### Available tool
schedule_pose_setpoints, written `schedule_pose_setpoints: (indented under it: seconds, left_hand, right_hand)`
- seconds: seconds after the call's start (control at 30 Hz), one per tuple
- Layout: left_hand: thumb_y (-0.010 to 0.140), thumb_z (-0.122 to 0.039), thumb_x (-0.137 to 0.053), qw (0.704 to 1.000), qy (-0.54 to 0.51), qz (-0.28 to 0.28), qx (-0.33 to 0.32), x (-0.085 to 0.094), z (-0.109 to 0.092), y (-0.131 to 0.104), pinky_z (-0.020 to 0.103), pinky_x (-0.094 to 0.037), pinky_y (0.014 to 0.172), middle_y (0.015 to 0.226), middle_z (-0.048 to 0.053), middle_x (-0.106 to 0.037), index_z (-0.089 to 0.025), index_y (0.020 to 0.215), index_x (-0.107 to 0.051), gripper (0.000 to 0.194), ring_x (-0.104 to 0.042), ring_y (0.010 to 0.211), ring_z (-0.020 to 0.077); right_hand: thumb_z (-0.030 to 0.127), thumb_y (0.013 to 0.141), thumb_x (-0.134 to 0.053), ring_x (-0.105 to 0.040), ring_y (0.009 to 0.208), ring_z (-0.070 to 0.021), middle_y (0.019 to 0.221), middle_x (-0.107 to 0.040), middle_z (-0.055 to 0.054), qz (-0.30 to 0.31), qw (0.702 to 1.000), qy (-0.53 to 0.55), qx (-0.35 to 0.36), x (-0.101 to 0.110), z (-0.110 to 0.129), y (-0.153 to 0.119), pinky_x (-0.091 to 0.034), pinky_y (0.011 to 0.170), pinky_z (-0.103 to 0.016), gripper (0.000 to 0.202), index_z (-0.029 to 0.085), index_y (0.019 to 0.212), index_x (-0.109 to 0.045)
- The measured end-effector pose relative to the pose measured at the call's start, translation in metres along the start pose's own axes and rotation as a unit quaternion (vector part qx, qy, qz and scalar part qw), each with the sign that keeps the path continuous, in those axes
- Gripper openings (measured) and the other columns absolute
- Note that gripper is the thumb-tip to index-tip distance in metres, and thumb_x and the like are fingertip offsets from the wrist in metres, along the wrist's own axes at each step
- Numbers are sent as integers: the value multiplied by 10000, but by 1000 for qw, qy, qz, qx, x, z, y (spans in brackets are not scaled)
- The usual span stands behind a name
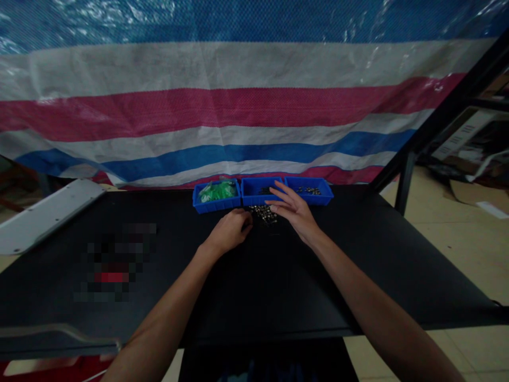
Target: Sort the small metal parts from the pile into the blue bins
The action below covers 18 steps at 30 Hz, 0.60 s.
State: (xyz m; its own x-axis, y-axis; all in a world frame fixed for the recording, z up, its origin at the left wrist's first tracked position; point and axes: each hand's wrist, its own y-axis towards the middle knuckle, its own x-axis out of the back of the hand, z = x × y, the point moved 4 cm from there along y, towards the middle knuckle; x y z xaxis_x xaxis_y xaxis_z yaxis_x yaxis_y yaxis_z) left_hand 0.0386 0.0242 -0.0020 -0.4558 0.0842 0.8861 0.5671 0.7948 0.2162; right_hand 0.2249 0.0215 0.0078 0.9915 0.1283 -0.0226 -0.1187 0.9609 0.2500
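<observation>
Black table [278,286], 3 blue bins [217,205], green packets [217,192], small metal parts [264,213] between hands

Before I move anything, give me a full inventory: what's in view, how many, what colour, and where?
Bins: three, blue, row at table's back
Green items: uncountable, left bin
Small parts: several, metallic, right bin; darker ones, middle bin
Loose pile: many, metallic, before middle bin
Table: one, black, centre
Sheet: one, striped blue, white, red, behind
Panel: one, white, far left
Pixelated patch: contents unreadable, table's left
Cardboard: brown, right floor
Left hand: one, curled, pile's left
Right hand: one, fingers spread, pile's right
</observation>
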Motion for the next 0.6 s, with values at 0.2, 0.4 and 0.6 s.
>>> schedule_pose_setpoints:
  seconds: [0.2, 0.4, 0.6]
  left_hand:
    - [888, -127, -566, 1000, -6, -11, 2, 1, 2, 1, 330, -511, 740, 871, 67, -658, -172, 850, -652, 104, -631, 804, 204]
    - [924, -168, -546, 999, -8, -39, -14, 5, -1, 2, 332, -518, 760, 898, 66, -642, -166, 886, -625, 87, -624, 817, 195]
    - [934, -157, -548, 994, -58, -75, -61, 13, -15, 3, 334, -504, 780, 903, 57, -637, -170, 917, -623, 78, -608, 844, 196]
  right_hand:
    - [282, 765, -743, -727, 875, -205, 1240, -683, -93, 8, 999, 4, -34, 3, -5, 0, -581, 820, -381, 530, 261, 1273, -593]
    - [320, 781, -724, -717, 805, -188, 970, -755, -59, 16, 997, -78, -5, 8, -10, 2, -580, 806, -377, 314, 223, 1078, -703]
    - [297, 747, -755, -729, 859, -204, 928, -763, -52, 103, 987, -125, -10, -3, -11, -4, -568, 877, -395, 297, 224, 1035, -741]
